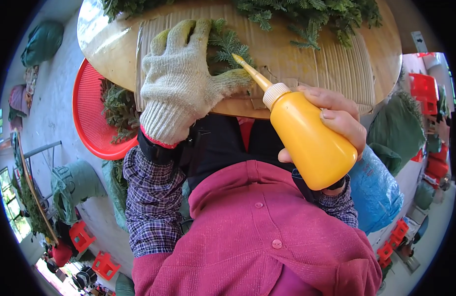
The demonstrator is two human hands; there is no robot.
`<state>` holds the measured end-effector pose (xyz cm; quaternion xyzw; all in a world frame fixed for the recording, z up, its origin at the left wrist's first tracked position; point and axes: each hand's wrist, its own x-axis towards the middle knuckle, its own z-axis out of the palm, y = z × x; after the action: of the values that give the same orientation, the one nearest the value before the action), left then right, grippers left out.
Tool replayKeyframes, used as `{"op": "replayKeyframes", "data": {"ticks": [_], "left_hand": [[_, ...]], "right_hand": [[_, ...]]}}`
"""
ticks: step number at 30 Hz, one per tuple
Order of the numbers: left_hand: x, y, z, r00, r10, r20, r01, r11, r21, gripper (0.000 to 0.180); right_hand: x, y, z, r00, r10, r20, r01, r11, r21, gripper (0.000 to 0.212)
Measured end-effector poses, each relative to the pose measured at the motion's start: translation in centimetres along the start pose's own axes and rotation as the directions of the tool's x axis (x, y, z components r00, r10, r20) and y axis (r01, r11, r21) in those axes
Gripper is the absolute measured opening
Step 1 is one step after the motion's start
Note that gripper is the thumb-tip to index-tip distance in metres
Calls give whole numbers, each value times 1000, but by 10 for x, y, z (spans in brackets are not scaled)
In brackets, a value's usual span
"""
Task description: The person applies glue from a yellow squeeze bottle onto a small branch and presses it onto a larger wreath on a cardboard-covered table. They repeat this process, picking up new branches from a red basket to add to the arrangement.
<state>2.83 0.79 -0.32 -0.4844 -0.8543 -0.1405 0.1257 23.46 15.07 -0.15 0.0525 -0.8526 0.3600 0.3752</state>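
My left hand (pixel 176 84) wears a pale knitted glove with yellow-green stained fingertips. It lies palm down on a sheet of cardboard (pixel 297 69), fingers stretched out and thumb spread to the right. A small green fir sprig (pixel 228 47) shows between the index finger and thumb; whether the palm presses on it I cannot tell. My bare right hand (pixel 339 116) is wrapped round a yellow squeeze bottle (pixel 309 140) with a white ribbed collar. The bottle is tilted, and its long tapered nozzle points up-left, with the tip at the sprig.
Fir branches (pixel 312 15) are heaped along the far side of the round wooden table (pixel 102 49). At left, a red mesh basket (pixel 87 113) holds more greenery. A blue plastic bag (pixel 376 192) and a green sack (pixel 398 130) stand at right. Red stools (pixel 425 91) are farther off.
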Motion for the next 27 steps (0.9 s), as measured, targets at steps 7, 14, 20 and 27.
{"op": "replayKeyframes", "data": {"ticks": [7, 14, 20, 27], "left_hand": [[-2, -9, -4, 992, 111, 55, -108, 993, -47, 54], [-6, -14, -1, 988, 151, 43, -148, 987, -68, 25], [-6, -9, -4, 988, 149, 41, -148, 989, -31, 24], [-3, -6, -1, 999, 46, -18, -48, 991, -125, 33]], "right_hand": [[-4, 7, 1, 1000, -9, -25, 9, 1000, 13, 76], [-3, 5, 0, 999, -23, -26, 23, 1000, 3, 76], [-5, 1, -2, 1000, -14, -25, 14, 1000, -7, 75], [-5, -5, -4, 999, -40, -14, 39, 998, -41, 74]]}}
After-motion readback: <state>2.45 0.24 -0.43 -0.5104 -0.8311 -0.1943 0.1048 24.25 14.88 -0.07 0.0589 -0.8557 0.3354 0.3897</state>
